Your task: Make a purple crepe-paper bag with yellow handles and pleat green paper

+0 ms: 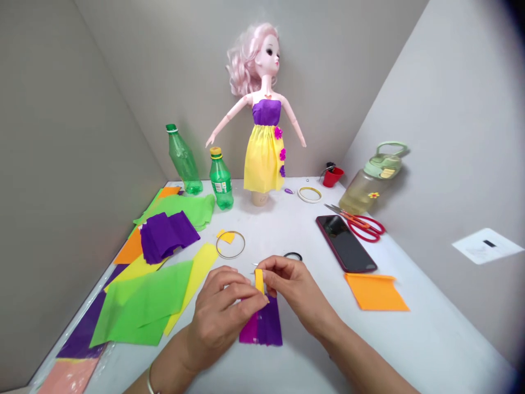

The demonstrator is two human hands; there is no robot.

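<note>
My left hand (223, 317) and my right hand (293, 287) meet near the front of the white table (418, 339), both pinching a small yellow paper strip (260, 280) held upright between the fingertips. A thin pale sliver pokes out left of my right fingertips. Under the hands lies a folded purple and magenta crepe paper piece (264, 328). A pink-haired doll (264, 109) in a purple and yellow paper dress stands at the back.
Green, yellow, purple and orange paper sheets (143, 295) cover the left side. Two green bottles (200, 167), a wire ring (230, 244), a tape roll (309, 194), a red cup (333, 176), red scissors (361, 223), a phone (345, 242), a water jug (373, 180) and orange paper (375, 291) lie around.
</note>
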